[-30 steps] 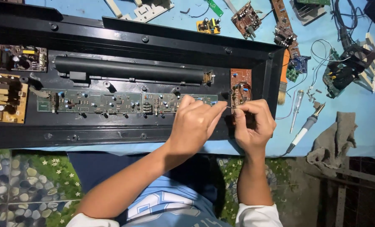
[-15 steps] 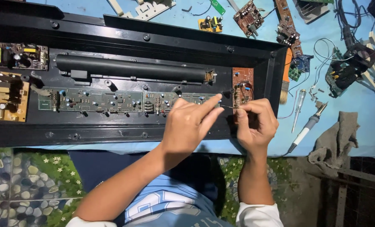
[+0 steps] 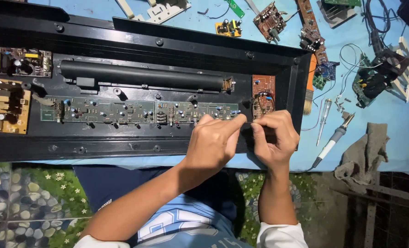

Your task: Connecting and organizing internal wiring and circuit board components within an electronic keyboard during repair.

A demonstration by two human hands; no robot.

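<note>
Both grips were pinched, the left hand point(image 3: 212, 144) and right hand point(image 3: 274, 137) meeting fingertip to fingertip; anything held was hidden. They worked at the right end of the green board point(image 3: 140, 111), whose long axis ran left across the frame, just below the brown board point(image 3: 263, 95).

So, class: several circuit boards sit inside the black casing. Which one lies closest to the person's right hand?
The small brown board standing upright at the casing's right end, just above the right hand; the others lie further left.

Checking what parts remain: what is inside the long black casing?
Inside the black casing: a black tube, long green circuit board, brown board. Left hand and right hand cover the spot between them.
</note>
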